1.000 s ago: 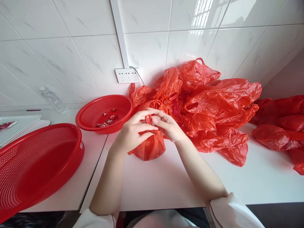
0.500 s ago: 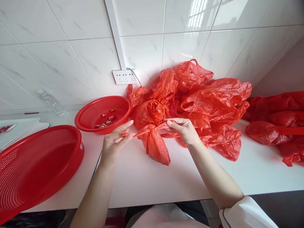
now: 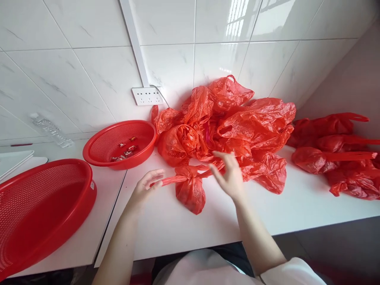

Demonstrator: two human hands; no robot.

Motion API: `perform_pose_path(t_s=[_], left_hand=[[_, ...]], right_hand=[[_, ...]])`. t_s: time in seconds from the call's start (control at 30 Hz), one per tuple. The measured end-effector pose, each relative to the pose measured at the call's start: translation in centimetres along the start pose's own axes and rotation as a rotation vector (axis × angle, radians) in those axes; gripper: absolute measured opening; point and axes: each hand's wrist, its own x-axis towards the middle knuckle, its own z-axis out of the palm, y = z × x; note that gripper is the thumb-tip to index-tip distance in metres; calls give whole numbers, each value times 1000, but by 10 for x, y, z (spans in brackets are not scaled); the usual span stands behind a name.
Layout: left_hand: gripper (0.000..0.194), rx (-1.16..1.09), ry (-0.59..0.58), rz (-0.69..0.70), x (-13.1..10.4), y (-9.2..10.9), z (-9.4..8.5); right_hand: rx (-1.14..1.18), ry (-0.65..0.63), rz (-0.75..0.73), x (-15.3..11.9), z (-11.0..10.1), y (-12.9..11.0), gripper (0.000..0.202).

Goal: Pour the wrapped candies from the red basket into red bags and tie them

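Observation:
A small knotted red plastic bag (image 3: 190, 194) lies on the white table, its filled end toward me and its twisted handles stretched out to both sides. My left hand (image 3: 145, 189) has the left handle between thumb and fingers. By the right handle, my right hand (image 3: 230, 178) is open, thumb and fingers spread with nothing held between them. Just behind the knotted bag is a large heap of crumpled red plastic bags (image 3: 255, 122).
Left of the heap, a red perforated basket (image 3: 148, 144) holds several small wrapped pieces. A larger red basket (image 3: 84, 209) stands nearer left. Several tied red bags (image 3: 311, 160) lie at right. A clear plastic bottle (image 3: 50, 130) and a socket panel (image 3: 147, 96) are at the back.
The right hand has let go of the right handle and opened. The knotted bag has come down a little toward me, its knot now tighter. The view has shifted right.

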Motion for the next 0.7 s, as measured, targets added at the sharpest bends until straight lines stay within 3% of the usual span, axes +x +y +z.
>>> perform_pose_path(t_s=[0.1, 0.17, 0.2, 0.27, 0.33, 0.43, 0.57, 0.6, 0.7], left_hand=[[65, 108, -96, 124, 11, 7, -6], [82, 192, -255, 168, 20, 8, -7], [87, 211, -357, 159, 25, 8, -7], [83, 164, -521, 124, 34, 3, -4], [72, 58, -563, 92, 41, -5, -1], [61, -7, -410, 22, 46, -19, 4], [53, 76, -246, -101, 47, -33, 6], [52, 94, -229, -109, 47, -35, 5], [50, 129, -206, -108, 48, -39, 6]], right_hand=[[-46, -374, -146, -11, 33, -17, 79], [-72, -556, -122, -19, 53, -21, 101], [-81, -606, -93, -21, 59, -22, 102], [-61, -651, -40, -24, 60, -21, 84], [-7, -664, -11, -24, 47, -20, 54], [-10, -701, 67, -19, 8, -14, 32], [-103, -724, 262, -4, -68, 11, 23], [-131, -658, 320, 2, -92, 21, 25], [-255, -266, 553, 28, -175, 62, 32]])
